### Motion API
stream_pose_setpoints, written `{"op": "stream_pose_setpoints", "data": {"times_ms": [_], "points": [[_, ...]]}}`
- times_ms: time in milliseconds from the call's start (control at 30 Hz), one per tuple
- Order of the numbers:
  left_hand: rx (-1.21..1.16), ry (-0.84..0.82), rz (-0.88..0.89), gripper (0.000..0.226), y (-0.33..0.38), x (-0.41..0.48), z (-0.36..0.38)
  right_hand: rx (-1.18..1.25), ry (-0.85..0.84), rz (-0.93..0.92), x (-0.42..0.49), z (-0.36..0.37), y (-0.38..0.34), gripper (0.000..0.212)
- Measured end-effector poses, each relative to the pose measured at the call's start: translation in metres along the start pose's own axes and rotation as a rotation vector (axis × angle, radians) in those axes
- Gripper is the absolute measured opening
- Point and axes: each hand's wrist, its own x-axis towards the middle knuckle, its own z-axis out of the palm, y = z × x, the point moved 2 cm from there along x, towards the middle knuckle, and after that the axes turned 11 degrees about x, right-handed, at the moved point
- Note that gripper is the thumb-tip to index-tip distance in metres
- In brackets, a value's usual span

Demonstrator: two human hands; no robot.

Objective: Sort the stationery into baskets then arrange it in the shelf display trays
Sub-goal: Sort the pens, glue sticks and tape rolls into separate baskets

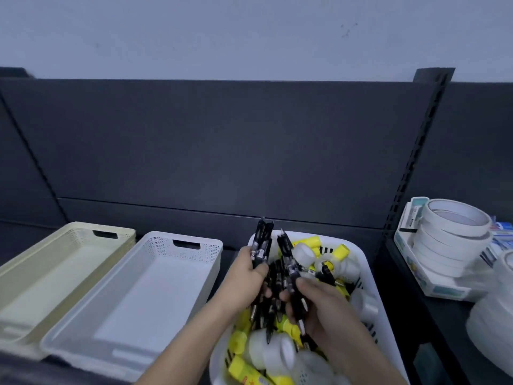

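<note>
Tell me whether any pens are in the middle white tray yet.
No, the white tray is bare inside; the black pens are gripped in the left hand and right hand above the full basket.

so three bins in a row on the shelf: left tray (69, 227) at the far left, middle tray (150, 237) right beside it, basket (370, 276) to the right of that. pens (273, 276), glue sticks (311, 241) and small tape rolls (277, 351) are mixed in the basket. back panel (222, 140) runs behind. right of the upright post (410, 173), stacked big tape rolls (449, 240) sit in a display box (441, 287)
</note>
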Motion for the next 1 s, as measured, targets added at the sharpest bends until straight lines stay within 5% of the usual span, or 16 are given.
{"op": "stream_pose_setpoints", "data": {"times_ms": [433,633,867,1000], "points": [[0.088,0.338,-0.078,0.024,-0.102,-0.009,-0.241,-0.224,-0.245,0.053,0.065,0.180,0.086,0.021],[0.366,0.298,-0.230,0.038,-0.189,0.009,-0.364,-0.380,-0.206,0.107,0.121,0.300,0.165,0.018],[0.704,0.062,-0.290,0.030,-0.234,0.060,-0.383,-1.272,-0.109,-0.094,0.169,0.368,0.211,0.014],[0.746,0.019,-0.270,0.024,-0.241,0.078,-0.375,-1.524,-0.084,-0.117,0.173,0.375,0.226,0.028]]}}
